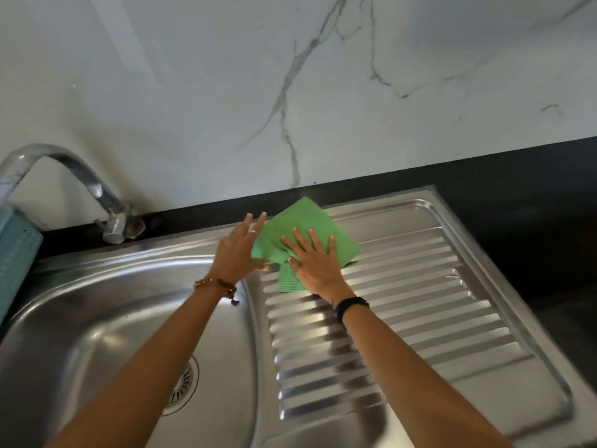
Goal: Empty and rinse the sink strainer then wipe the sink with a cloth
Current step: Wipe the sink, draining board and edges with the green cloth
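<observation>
Two hands out over drainboard (420, 302): right hand (315, 263) flat, fingers spread, pressing green cloth (303, 231); left hand (237, 250) fingers straight at cloth's left edge, gripping nothing.

So the sink basin (97, 318) is sitting on the left with the strainer (182, 388) down in its bottom, and the ribbed drainboard (403, 302) is lying right of it. The tap (113, 221) is standing behind the basin against the wall (193, 76). The cloth (303, 231) is lying on the drainboard's far left corner, right hand (315, 263) lying flat on it, left hand (237, 250) touching its left edge.
</observation>
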Demonstrator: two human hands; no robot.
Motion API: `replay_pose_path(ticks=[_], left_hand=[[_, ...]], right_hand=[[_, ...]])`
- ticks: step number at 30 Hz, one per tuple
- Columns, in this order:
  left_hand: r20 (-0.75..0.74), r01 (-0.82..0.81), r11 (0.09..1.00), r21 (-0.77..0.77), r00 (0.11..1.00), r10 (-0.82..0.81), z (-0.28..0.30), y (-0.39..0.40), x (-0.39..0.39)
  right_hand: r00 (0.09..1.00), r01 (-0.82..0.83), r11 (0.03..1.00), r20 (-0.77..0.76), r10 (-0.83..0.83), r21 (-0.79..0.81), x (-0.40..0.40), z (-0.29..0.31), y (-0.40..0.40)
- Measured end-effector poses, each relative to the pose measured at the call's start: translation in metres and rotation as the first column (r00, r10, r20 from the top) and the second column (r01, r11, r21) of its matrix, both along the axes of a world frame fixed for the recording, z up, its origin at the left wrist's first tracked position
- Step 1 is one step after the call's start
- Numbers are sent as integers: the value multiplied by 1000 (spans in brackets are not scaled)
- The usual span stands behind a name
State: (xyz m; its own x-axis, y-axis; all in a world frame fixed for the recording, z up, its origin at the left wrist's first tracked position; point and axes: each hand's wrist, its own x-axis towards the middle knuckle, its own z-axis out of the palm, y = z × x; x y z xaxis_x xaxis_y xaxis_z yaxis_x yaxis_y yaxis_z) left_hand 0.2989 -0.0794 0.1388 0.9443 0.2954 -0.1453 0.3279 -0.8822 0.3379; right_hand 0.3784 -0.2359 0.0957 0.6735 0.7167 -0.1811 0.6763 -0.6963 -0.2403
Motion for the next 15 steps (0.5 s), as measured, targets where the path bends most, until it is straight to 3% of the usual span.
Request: replay_pose_path(ticks=[3, 7, 12, 15], left_hand=[[29, 78, 995, -67, 997, -76, -9, -44, 27], [-111, 133, 987, -92, 983, -143, -20, -87, 50], [-153, 90, 987, -135, 982, -110, -21, -94, 57], [-151, 48, 990, -134, 986, -68, -18, -94, 64]], right_hand=[[984, 175, 984, -16, -175, -9, 51, -3, -54], [918, 392, 918, -46, -395, -53, 125, -1, -147], [912, 407, 912, -26, -408, -56, 122, -5, -157], [967, 252, 967, -16, -253, -40, 96, -7, -123]])
